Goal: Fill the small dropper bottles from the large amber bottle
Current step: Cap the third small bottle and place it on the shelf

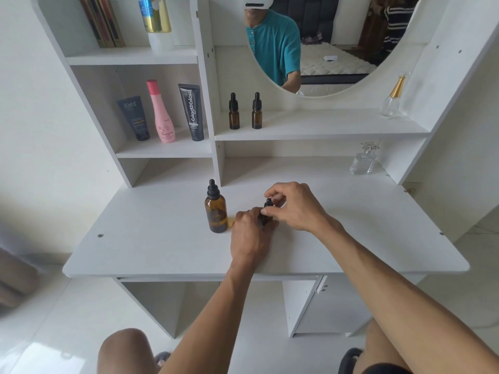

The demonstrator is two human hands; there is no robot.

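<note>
The large amber bottle (215,214) stands upright on the white desk (151,238) with its black dropper cap on. Just to its right, my left hand (249,234) wraps around the body of a small dropper bottle (267,211), which is mostly hidden. My right hand (293,205) pinches that bottle's black dropper cap from above. Two more small amber dropper bottles (234,112) (256,112) stand capped, side by side, on the shelf under the mirror.
On the left shelf stand a dark tube (134,118), a pink bottle (161,113) and a black tube (193,112). Clear perfume bottles sit at the desk's back right (363,160) and on the right shelf (391,99). A round mirror hangs above.
</note>
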